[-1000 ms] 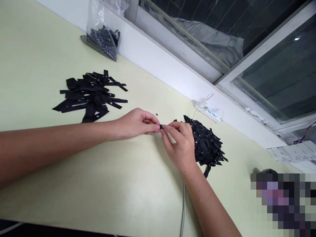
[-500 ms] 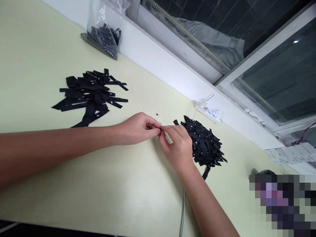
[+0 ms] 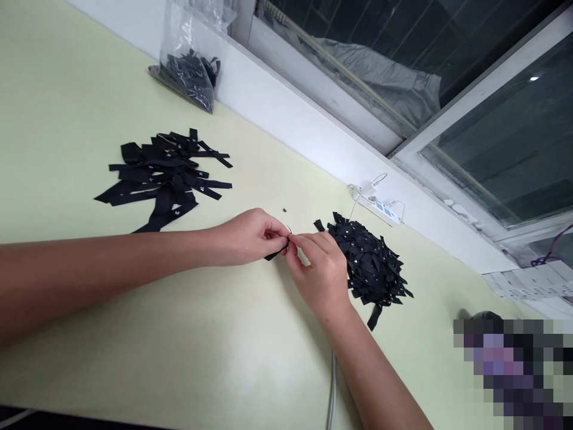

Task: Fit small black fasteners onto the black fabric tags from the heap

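Note:
My left hand [image 3: 250, 237] pinches a small black strip [image 3: 273, 255], whose end shows below its fingertips. The fingertips of my right hand [image 3: 320, 269] meet those of the left on the same strip, closed at its edge. A thin dark thread-like end sticks up between them. To the left, a loose spread of black strips [image 3: 168, 173] with small white marks lies on the table. A denser heap of black pieces [image 3: 371, 260] sits just right of my right hand.
A clear plastic bag [image 3: 188, 77] with black strips stands at the wall. A power strip [image 3: 380, 209] with plugged cables lies along the wall. A pale cable [image 3: 332, 388] crosses the table [image 3: 201, 358] near my right forearm. A pixelated area covers the lower right.
Both hands have shifted slightly left and down together. The black strip's end now shows beneath my left fingertips, where it was hidden before.

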`<state>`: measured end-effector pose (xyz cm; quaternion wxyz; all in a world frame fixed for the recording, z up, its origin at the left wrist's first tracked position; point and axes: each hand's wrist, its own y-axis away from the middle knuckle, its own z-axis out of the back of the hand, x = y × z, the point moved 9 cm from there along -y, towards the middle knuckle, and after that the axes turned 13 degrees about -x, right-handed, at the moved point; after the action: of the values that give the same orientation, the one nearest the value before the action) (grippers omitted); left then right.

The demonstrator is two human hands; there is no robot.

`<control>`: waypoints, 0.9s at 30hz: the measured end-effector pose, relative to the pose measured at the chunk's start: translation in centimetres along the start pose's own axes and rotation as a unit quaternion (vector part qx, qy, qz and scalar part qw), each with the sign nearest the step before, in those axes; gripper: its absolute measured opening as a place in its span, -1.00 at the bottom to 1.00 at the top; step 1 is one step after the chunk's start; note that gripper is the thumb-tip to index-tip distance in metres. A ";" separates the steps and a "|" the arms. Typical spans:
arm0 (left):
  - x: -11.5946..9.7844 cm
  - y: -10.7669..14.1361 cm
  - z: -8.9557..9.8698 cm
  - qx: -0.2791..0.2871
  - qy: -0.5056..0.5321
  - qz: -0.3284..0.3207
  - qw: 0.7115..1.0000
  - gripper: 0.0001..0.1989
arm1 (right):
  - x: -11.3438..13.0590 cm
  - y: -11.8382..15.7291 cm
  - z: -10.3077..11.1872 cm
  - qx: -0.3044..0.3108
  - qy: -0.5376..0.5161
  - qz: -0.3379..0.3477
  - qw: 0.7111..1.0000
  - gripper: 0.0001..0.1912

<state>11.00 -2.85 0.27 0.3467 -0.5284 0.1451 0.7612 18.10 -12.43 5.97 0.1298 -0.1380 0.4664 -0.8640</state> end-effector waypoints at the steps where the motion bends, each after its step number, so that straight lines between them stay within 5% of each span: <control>1: 0.2 0.0 0.0 -0.002 -0.007 0.013 1.000 -0.75 | 0.0 0.0 0.0 -0.003 0.002 -0.006 1.000 -0.83; 9: 0.4 -0.2 0.2 -0.056 0.006 0.011 0.998 -0.74 | -0.1 -0.1 -0.3 -0.048 0.069 -0.072 0.994 -0.79; 27: 0.5 -0.2 0.3 -0.072 0.024 0.033 0.997 -0.76 | -1.4 0.2 -0.4 -0.069 -0.003 -0.154 0.986 -0.78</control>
<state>10.80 -2.30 -0.06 0.2789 -0.5653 0.1151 0.7677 19.31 -11.76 5.45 -0.0130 -0.2189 0.4977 -0.8392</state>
